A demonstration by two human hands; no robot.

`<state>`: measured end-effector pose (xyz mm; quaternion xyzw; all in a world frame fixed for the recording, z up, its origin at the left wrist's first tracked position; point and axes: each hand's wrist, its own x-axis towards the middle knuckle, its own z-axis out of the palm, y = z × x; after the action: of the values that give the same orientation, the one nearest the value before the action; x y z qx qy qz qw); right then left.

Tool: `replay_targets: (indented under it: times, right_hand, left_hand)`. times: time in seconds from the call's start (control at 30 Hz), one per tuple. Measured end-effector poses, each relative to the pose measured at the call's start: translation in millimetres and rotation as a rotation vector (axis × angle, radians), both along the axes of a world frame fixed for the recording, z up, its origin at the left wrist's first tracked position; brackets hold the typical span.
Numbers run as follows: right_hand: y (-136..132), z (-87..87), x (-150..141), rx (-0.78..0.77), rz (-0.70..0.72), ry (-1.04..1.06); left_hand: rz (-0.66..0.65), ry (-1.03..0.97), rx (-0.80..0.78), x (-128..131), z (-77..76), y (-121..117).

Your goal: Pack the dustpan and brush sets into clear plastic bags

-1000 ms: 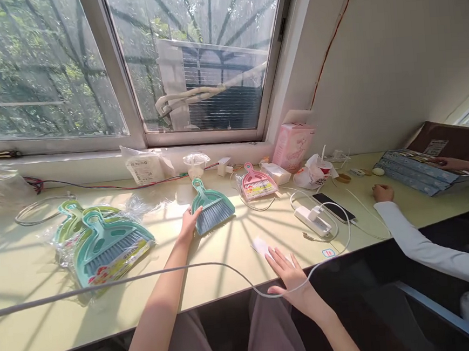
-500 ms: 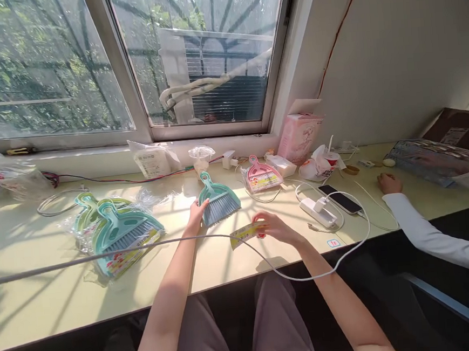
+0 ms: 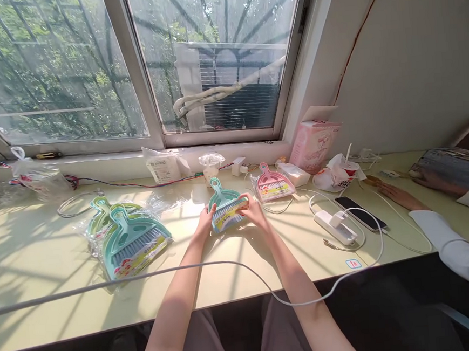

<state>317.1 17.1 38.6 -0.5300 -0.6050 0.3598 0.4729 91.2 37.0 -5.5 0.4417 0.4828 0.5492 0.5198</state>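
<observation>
A small teal dustpan with a brush nested in it (image 3: 225,197) is between my hands at the middle of the table. My left hand (image 3: 206,221) grips its left edge, thumb on the front. Across the bristles lies a yellow printed label card (image 3: 228,215), and my right hand (image 3: 252,212) pinches that card at its right end against the set. To the left, teal and green dustpan sets (image 3: 136,237) with labels lie stacked in clear plastic wrap. A pink dustpan set (image 3: 273,183) with its own label rests to the right of my hands.
A grey-white cable (image 3: 241,266) hangs across the front of my view. On the right are a power strip (image 3: 336,227), a phone (image 3: 360,212) and a pink box (image 3: 315,145). Another person's hand (image 3: 398,195) rests on the table. A lidded plastic cup (image 3: 212,169) stands near the window.
My right hand has brought the label card left and up onto the dustpan's brush. My left hand stays on the dustpan. The other person's hand has opened out flat.
</observation>
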Motion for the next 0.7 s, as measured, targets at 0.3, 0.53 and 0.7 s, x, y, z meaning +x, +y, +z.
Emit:
replay_targets:
  times: [0.3,0.53,0.7]
  right_hand:
    - [6.1,-11.1,19.2,-0.079,0.049,0.582]
    - [11.0,-24.1,6.9,-0.089,0.067,0.691]
    - [17.1,-22.8,9.8,0.017,0.067,0.481]
  left_hand:
    - [0.054,0.041,-0.003,1.2,1.4,-3.6]
    - [0.07,0.052,-0.022,0.7,3.2,-6.0]
    - [0.082,0.08,-0.026,-0.4,2.3,-5.7]
